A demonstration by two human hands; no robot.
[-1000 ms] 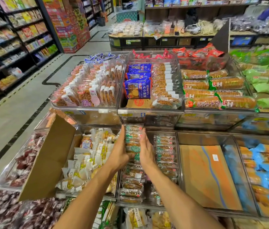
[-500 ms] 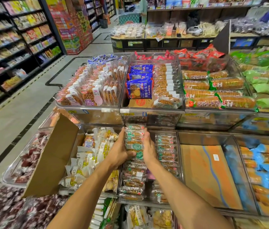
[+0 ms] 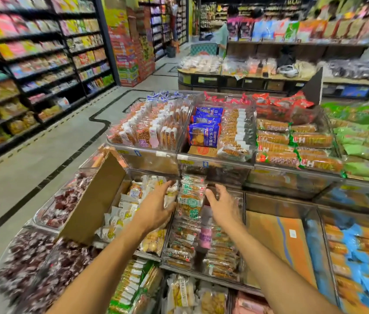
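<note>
Head view, left hand (image 3: pixel 156 209) and right hand (image 3: pixel 224 207) spread, flanking glossy crinkly packet stack (image 3: pixel 190 200) in clear bin (image 3: pixel 243 214).

Print on the stacked packets (image 3: pixel 190 201) is unreadable.

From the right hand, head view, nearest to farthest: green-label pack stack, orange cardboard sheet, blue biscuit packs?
1. green-label pack stack, just left of the right hand.
2. orange cardboard sheet, next bin rightward.
3. blue biscuit packs, upper tier beyond.
</note>
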